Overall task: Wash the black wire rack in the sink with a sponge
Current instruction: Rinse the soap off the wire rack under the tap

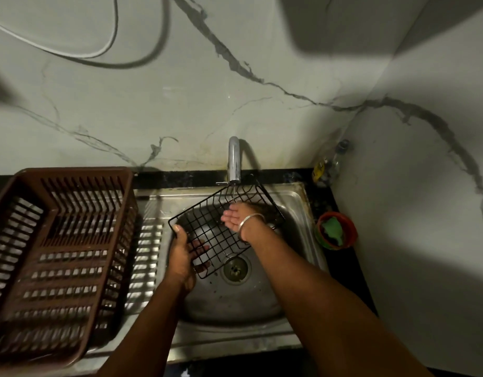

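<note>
The black wire rack [216, 229] is held tilted over the steel sink [294, 202], its far end under the tap [234, 161], from which a thin stream of water runs. My left hand [184, 254] grips the rack's near left corner, thumb on the rim and fingers underneath the grid. My right hand [236, 214] lies palm up inside the rack below the stream, fingers relaxed, a silver bangle on its wrist. A green sponge [332, 230] sits in a small red bowl [349, 227] on the counter to the right of the sink.
A large brown plastic dish basket [58, 254] stands on the drainboard left of the sink. The drain [235, 269] lies below the rack. A small bottle [323, 170] stands in the back right corner against the marble wall.
</note>
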